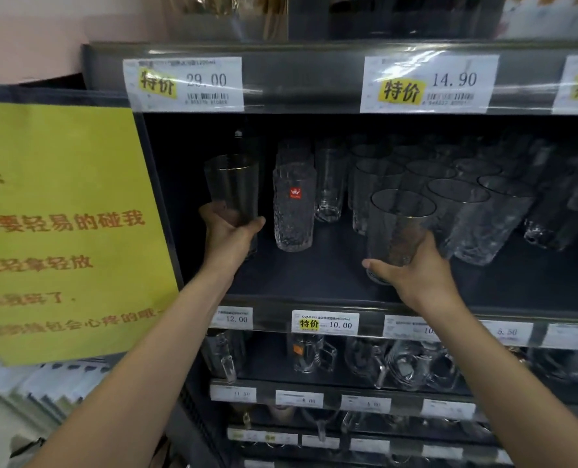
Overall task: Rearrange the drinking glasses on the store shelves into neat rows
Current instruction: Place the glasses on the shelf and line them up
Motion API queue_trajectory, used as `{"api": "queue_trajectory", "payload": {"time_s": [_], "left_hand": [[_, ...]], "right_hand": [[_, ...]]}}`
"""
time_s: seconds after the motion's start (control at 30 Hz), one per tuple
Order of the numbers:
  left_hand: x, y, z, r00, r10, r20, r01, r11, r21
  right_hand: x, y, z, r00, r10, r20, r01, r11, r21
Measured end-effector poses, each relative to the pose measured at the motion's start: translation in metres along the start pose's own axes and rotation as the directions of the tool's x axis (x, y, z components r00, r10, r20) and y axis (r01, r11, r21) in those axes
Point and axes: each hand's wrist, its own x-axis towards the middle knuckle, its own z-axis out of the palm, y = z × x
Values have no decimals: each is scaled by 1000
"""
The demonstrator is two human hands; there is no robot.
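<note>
Left hand (pixel 228 236) grips a smooth glass (pixel 232 187) at nine o'clock of the stickered glass (pixel 294 214); right hand (pixel 415 278) grips a textured glass (pixel 400 221) at four o'clock.

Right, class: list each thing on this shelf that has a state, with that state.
Smooth clear tall glass, upright, held at base by left grip.
Textured clear tumbler, held low by right grip.
Textured clear glass with red sticker, standing upright, untouched.
Cluster of textured clear glasses, standing, bunched unevenly.
</note>
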Motion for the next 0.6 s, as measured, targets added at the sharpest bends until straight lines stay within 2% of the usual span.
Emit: {"api": "queue_trajectory", "payload": {"time_s": [0.37, 0.6], "left_hand": [[16, -9, -2, 999, -32, 28, 34, 998, -57], [29, -14, 1, 998, -42, 44, 44, 998, -45]], "right_hand": [[4, 0, 5, 998, 59, -23, -59, 998, -17], [7, 6, 6, 997, 5, -77, -11, 997, -82]]}}
